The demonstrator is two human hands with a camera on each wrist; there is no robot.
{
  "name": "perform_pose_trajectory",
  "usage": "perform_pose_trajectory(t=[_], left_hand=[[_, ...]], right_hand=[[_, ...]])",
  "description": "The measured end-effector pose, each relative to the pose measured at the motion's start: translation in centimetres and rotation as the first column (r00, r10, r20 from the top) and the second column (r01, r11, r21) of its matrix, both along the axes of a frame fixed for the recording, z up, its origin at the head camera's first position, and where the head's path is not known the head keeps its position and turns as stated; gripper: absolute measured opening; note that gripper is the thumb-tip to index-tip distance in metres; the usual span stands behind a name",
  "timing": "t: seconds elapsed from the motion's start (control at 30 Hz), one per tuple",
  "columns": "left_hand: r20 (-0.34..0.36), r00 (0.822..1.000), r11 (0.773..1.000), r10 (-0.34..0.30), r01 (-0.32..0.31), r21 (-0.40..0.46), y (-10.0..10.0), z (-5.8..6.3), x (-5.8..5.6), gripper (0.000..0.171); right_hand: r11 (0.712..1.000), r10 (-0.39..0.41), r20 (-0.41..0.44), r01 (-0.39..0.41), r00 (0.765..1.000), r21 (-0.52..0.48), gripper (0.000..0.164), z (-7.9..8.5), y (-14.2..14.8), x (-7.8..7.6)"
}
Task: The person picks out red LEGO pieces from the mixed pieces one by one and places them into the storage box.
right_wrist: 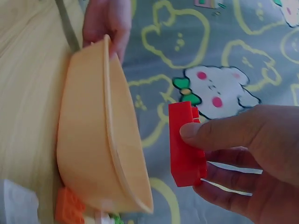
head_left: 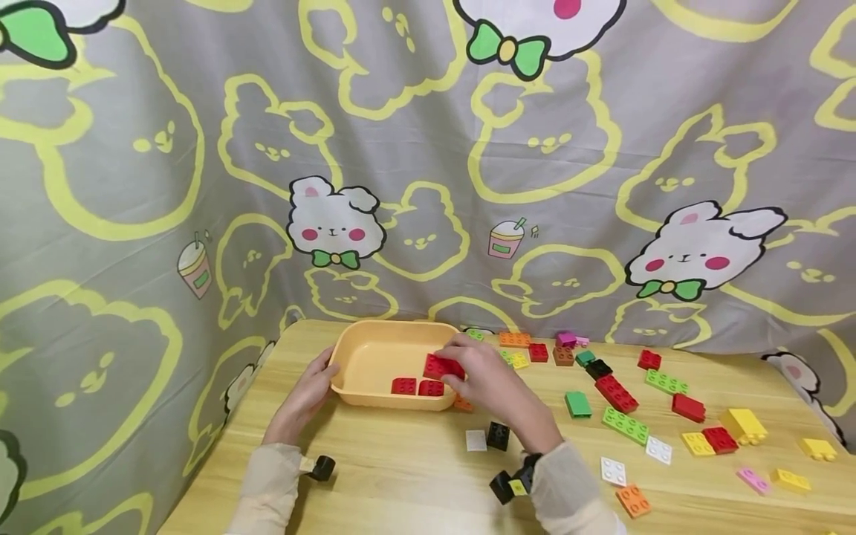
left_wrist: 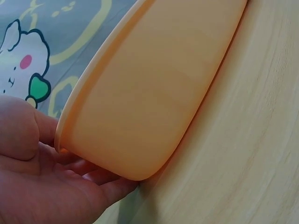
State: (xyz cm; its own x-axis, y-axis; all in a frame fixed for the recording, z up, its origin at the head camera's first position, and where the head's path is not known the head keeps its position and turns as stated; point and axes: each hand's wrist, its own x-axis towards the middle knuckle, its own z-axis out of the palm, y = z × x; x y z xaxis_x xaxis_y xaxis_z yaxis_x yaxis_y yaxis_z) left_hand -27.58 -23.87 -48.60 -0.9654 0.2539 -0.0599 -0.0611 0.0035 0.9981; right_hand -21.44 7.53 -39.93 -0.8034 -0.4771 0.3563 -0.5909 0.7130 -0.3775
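A light orange plastic basin [head_left: 374,364] stands on the wooden table with two red building bricks [head_left: 404,386] lying inside near its front wall. At its left end my left hand [head_left: 306,392] grips the rim, thumb over the edge and fingers beneath the outside, as the left wrist view shows. Between thumb and fingers of my right hand [head_left: 487,375] is another red building brick [right_wrist: 186,144], held above the right part of the basin. The right wrist view shows this brick apart from the basin's rim.
Many loose bricks lie right of the basin, among them a black brick [head_left: 498,435], a white brick [head_left: 476,441], a green brick [head_left: 578,405] and a yellow brick [head_left: 744,426]. A patterned grey curtain [head_left: 428,163] hangs behind the table [head_left: 388,475].
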Motion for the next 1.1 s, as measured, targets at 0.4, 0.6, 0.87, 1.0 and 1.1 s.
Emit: perform_pose_trajectory(t=[0.4,0.6,0.87,1.0,1.1], left_hand=[[0.004,1.0,0.999,0.01,-0.01,-0.033,-0.5,0.1,-0.2,0.048],[0.015,1.0,0.999,0.008,-0.007,-0.036,-0.3,-0.1,-0.1,0.048],[0.009,1.0,1.0,0.016,-0.015,-0.02,-0.2,-0.2,-0.1,0.048],[0.006,1.0,1.0,0.013,-0.013,0.0,-0.1,-0.1,-0.2,0.047],[0.0,1.0,1.0,0.008,-0.008,0.007,0.0,-0.1,-0.1,0.047]], right_hand=[[0.991,0.045,0.019,-0.047,0.999,0.125,0.026,-0.6,-6.6,-4.1],[0.981,0.07,0.013,-0.071,0.997,0.183,0.018,-2.1,-8.7,-5.2],[0.973,0.088,0.052,-0.097,0.995,0.212,0.012,-2.9,-11.5,-6.4],[0.969,0.08,0.083,-0.097,0.993,0.226,0.017,-3.1,-12.7,-6.9],[0.967,0.071,0.11,-0.095,0.991,0.238,0.022,-3.3,-13.3,-7.0]])
